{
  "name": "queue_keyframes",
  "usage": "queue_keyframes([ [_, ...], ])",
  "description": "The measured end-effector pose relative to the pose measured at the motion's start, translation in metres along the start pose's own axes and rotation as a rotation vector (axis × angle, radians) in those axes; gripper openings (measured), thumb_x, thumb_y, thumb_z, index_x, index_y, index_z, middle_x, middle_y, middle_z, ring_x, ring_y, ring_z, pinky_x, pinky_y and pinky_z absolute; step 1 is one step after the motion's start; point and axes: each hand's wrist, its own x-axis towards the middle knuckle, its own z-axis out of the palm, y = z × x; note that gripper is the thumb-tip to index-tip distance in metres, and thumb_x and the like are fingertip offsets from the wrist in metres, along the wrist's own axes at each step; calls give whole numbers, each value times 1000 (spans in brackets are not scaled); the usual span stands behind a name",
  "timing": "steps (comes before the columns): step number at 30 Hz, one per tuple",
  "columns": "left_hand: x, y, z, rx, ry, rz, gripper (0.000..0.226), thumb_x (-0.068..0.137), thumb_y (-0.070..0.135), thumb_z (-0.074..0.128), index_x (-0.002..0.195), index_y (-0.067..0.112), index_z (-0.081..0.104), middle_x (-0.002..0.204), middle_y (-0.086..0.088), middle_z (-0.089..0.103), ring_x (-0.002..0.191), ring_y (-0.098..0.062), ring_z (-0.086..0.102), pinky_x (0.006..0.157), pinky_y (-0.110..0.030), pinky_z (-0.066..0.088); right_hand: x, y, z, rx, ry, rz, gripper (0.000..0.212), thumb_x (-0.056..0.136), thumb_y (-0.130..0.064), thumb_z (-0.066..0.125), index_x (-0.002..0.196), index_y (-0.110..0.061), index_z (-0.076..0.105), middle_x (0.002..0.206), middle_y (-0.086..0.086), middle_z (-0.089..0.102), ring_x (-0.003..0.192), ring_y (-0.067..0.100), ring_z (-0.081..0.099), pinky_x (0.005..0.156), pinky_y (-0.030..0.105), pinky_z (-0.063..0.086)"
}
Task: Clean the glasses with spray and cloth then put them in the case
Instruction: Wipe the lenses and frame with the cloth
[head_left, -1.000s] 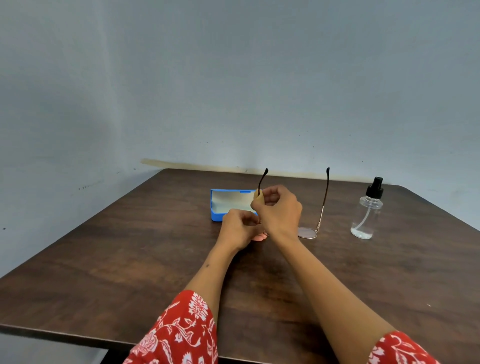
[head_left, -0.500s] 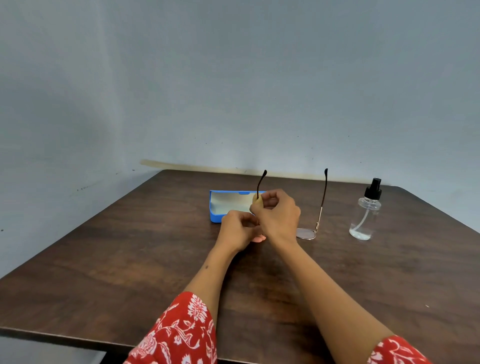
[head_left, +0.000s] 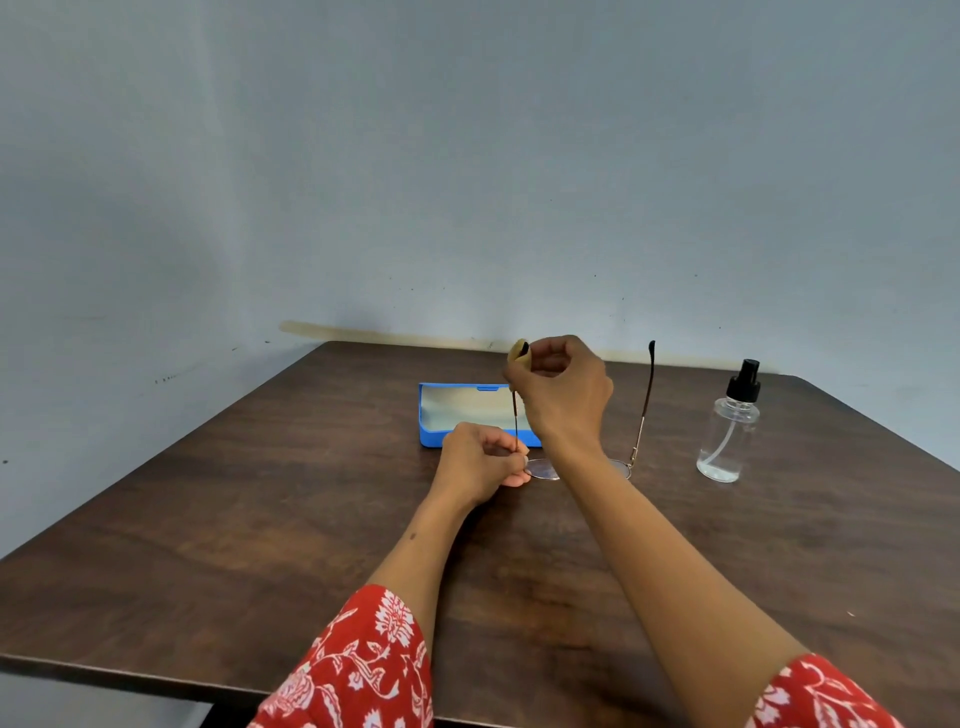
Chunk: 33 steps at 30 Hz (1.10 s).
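Note:
Thin-framed glasses (head_left: 643, 405) stand lenses-down on the brown table (head_left: 260, 519), both arms pointing up. My left hand (head_left: 480, 460) pinches the frame at the hinge beside the left lens (head_left: 543, 470). My right hand (head_left: 563, 395) pinches a small yellow cloth (head_left: 518, 351) around the dark tip of the left arm. The right arm of the glasses stands free. The open blue case (head_left: 431, 436) lies just behind my hands, its pale inside showing. A clear spray bottle (head_left: 730, 426) with a black nozzle stands at the right.
A blue-grey wall runs behind the table's far edge. The table's near edge lies below my red patterned sleeves (head_left: 363, 670).
My right hand with the cloth has slid up the left arm of the glasses, from near its middle to its tip. My left hand stays at the hinge.

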Motion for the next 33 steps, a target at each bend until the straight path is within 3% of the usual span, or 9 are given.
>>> queue_keyframes([
  [7,0,0,0,14,1,-7,6,79,-3,69,81,2,70,69,-13,70,58,-12,69,61,-20,57,3,-15,-4,124,91,61,12,75,-24,72,73,-18,61,67,1,70,63,15,67,62,16,49],
  [12,-2,1,0,-14,4,-14,12,78,-5,69,75,6,69,67,-12,69,58,-13,70,58,-18,56,12,-36,-17,191,60,71,15,76,-28,71,79,-15,64,67,3,71,66,16,67,78,34,54],
  [17,-1,2,-1,-8,5,-10,8,78,-5,69,79,3,69,70,-15,70,62,-18,70,61,-21,58,15,-26,-63,65,-8,51,12,73,-26,72,79,-18,67,62,-2,70,62,12,66,77,41,56],
  [21,1,1,-1,0,13,-13,7,79,-6,67,85,-3,69,68,-13,69,56,-12,69,57,-17,56,9,10,-105,-259,-149,213,7,71,-21,72,71,-15,68,61,0,69,57,12,61,75,38,56],
  [24,0,3,0,8,15,-21,8,80,-6,67,87,-4,69,69,-14,69,55,-10,68,56,-16,56,6,29,-116,-423,-284,319,7,72,-16,72,67,-19,69,60,-4,68,53,7,59,61,27,54],
  [27,-1,4,0,-1,12,-24,9,80,-7,66,88,-4,68,71,-13,69,56,-10,69,55,-15,55,7,39,-114,-394,-294,362,4,73,-14,72,73,-17,71,63,-5,67,54,5,58,51,17,46],
  [33,-2,4,-1,48,-2,-8,10,79,-1,69,89,-1,70,69,-9,70,57,-11,69,54,-16,54,10,46,-114,-287,-312,428,7,77,-6,69,76,-12,71,67,4,67,57,8,58,47,16,44],
])
